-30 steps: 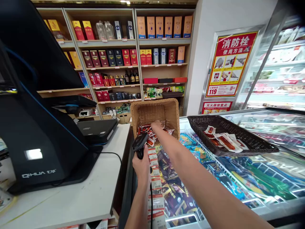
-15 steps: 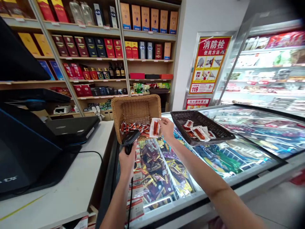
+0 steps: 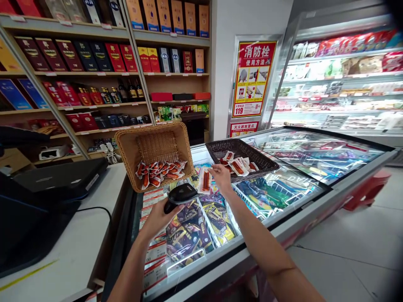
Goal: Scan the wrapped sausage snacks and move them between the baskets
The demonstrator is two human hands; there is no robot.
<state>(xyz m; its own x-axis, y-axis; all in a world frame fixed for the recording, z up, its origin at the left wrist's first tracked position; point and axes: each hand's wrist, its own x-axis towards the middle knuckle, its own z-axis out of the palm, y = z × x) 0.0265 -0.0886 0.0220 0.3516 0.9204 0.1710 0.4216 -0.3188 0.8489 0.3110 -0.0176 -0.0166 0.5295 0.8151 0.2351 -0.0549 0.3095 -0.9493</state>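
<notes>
My left hand is wrapped round the handle of a black barcode scanner, whose head faces right. Between the fingertips of my right hand hangs a small clear-and-white packet of sausage, just right of the scanner's head and apart from it. Behind the scanner a tan wicker basket stands tilted, its opening towards me, with several sausage packets in its lower part. Beyond my right hand lies a dark brown woven basket holding several similar packets.
Both baskets rest on a glass-topped chest freezer full of packaged goods. A white counter with dark checkout equipment stands at left. Shelves of boxed bottles line the back, and a red stool is on the floor at right.
The view has turned to the right. The scanner has swung from pointing up to lying flatter, facing the packet. The packet in my right hand has moved out from in front of the tan basket.
</notes>
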